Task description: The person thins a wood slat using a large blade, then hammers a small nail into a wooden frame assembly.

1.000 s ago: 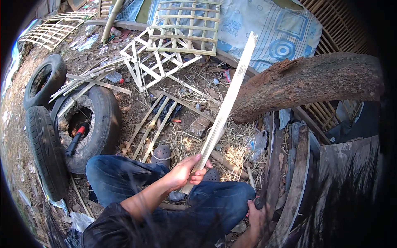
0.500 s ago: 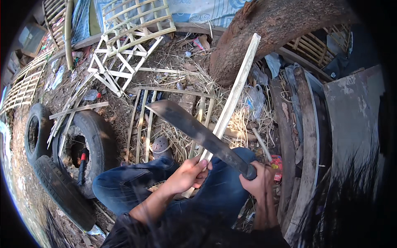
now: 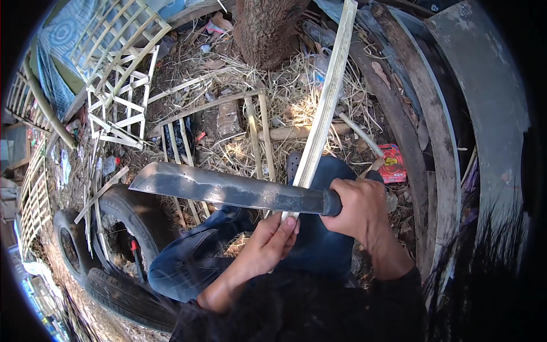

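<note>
A long pale bamboo strip (image 3: 326,108) slants up and away from my lap. Near its lower end my left hand (image 3: 273,239) is closed round it, thumb on top. My right hand (image 3: 362,208) grips the dark handle of a machete (image 3: 228,187). The broad, worn blade points left and lies across the strip just above my left fingers. It overlaps the strip from above; whether its edge bites into the wood I cannot tell. Beneath both hands are my bent legs in blue jeans (image 3: 194,256).
Old tyres (image 3: 134,222) lie at the left, with a red-handled tool (image 3: 135,253) inside one. Slatted bamboo frames (image 3: 122,105) stand beyond them. A tree trunk (image 3: 266,34) rises ahead amid shavings. Timber planks (image 3: 416,91) and a red package (image 3: 392,164) are on the right.
The machete has turned from a steep slant to nearly level across the strip, and my right hand has come up. My view has swung to the right.
</note>
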Demonstrator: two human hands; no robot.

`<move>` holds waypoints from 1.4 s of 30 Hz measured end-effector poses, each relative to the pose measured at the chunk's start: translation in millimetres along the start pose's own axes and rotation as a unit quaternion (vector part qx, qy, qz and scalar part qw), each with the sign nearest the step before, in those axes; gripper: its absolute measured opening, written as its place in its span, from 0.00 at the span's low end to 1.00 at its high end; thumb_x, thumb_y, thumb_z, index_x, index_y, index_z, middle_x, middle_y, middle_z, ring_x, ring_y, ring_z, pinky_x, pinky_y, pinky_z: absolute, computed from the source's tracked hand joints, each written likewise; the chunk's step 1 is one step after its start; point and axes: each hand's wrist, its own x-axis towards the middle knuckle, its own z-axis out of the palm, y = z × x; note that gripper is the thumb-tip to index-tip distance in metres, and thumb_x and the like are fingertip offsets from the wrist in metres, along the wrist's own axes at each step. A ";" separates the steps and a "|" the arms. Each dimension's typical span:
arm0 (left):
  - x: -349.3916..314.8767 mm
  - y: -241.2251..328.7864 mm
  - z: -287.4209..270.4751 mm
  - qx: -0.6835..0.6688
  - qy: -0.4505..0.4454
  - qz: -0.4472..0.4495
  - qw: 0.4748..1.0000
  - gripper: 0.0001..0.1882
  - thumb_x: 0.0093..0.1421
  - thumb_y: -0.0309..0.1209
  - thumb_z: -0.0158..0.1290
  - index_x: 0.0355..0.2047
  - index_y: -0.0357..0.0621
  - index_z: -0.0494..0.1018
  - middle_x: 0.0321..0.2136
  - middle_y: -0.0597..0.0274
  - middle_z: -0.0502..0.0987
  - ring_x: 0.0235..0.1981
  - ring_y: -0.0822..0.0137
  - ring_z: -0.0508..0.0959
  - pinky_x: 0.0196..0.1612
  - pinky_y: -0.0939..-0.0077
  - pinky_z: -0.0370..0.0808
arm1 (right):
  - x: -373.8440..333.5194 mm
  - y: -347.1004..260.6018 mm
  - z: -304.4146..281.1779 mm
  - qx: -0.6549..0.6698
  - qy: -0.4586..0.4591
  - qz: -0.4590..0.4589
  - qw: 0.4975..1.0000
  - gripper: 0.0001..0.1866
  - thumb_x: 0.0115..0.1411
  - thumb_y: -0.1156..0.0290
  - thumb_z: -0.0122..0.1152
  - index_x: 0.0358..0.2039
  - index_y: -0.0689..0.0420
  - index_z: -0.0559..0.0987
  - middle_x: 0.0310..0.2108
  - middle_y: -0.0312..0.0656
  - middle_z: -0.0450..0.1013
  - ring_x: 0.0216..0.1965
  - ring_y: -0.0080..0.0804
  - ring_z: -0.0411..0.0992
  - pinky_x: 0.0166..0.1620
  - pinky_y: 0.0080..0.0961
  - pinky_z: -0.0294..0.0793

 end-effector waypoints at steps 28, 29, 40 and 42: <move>-155.3 -37.5 -82.2 -0.158 0.212 -0.118 0.957 0.15 0.69 0.40 0.41 0.28 0.44 0.63 0.15 0.74 0.56 0.14 0.81 0.53 0.16 0.83 0.51 | 28.2 62.7 8.7 0.013 0.157 0.261 0.953 0.08 0.44 0.72 0.63 0.22 0.62 0.74 0.16 0.46 0.71 0.19 0.41 0.71 0.27 0.32 0.69; -147.3 -33.7 -86.5 -0.164 0.197 -0.108 0.961 0.16 0.69 0.41 0.41 0.28 0.45 0.63 0.15 0.74 0.55 0.14 0.81 0.53 0.16 0.83 0.50 | 20.0 56.2 13.4 -0.026 0.176 0.248 0.952 0.08 0.45 0.73 0.63 0.22 0.63 0.74 0.16 0.46 0.71 0.19 0.40 0.72 0.27 0.31 0.69; -58.9 -2.3 -77.0 -0.092 0.063 -0.052 0.992 0.16 0.69 0.44 0.41 0.32 0.44 0.64 0.15 0.75 0.56 0.13 0.81 0.53 0.16 0.84 0.49 | 42.9 27.8 23.9 -0.022 0.144 0.193 0.970 0.14 0.41 0.63 0.69 0.27 0.56 0.77 0.23 0.45 0.75 0.26 0.47 0.75 0.32 0.40 0.73; -47.1 0.2 -70.7 -0.062 0.056 -0.042 0.996 0.16 0.70 0.45 0.40 0.35 0.45 0.65 0.16 0.74 0.56 0.14 0.81 0.53 0.16 0.84 0.51 | 36.9 29.7 24.2 0.004 0.165 0.185 0.969 0.14 0.40 0.65 0.70 0.27 0.56 0.77 0.22 0.44 0.74 0.26 0.47 0.75 0.31 0.40 0.72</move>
